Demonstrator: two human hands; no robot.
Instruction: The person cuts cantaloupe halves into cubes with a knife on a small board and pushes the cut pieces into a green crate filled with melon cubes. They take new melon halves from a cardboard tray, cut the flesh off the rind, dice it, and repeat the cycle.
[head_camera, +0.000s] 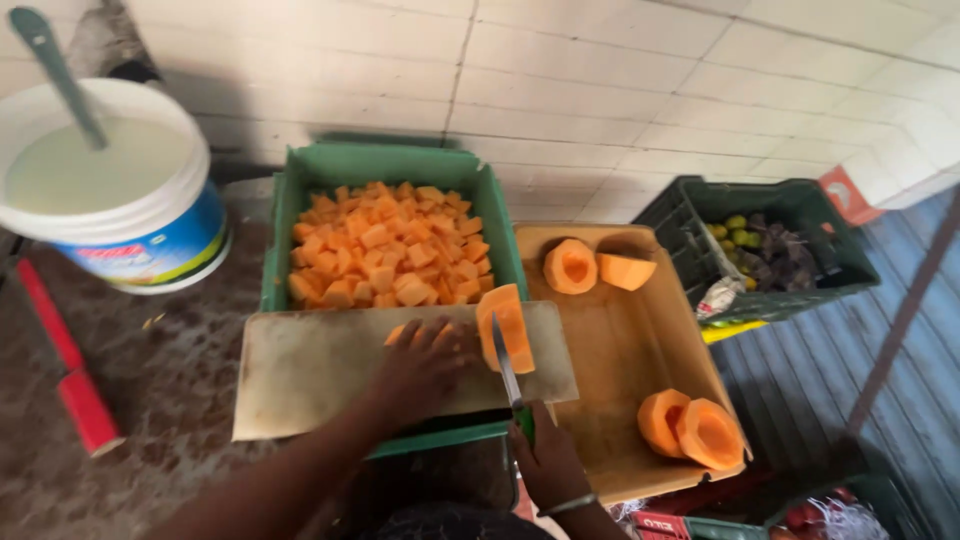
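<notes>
My left hand lies flat on a wooden cutting board, pressing down on an orange piece of peeled papaya whose cut slice stands at the fingertips. My right hand grips a green-handled knife, its blade upright against the slice. The board rests across a green crate filled with several orange fruit cubes.
A wooden tray to the right holds papaya halves at the back and two more in front. A dark green crate with small fruits stands farther right. A white bucket with a ladle sits at the left, beside a red stick.
</notes>
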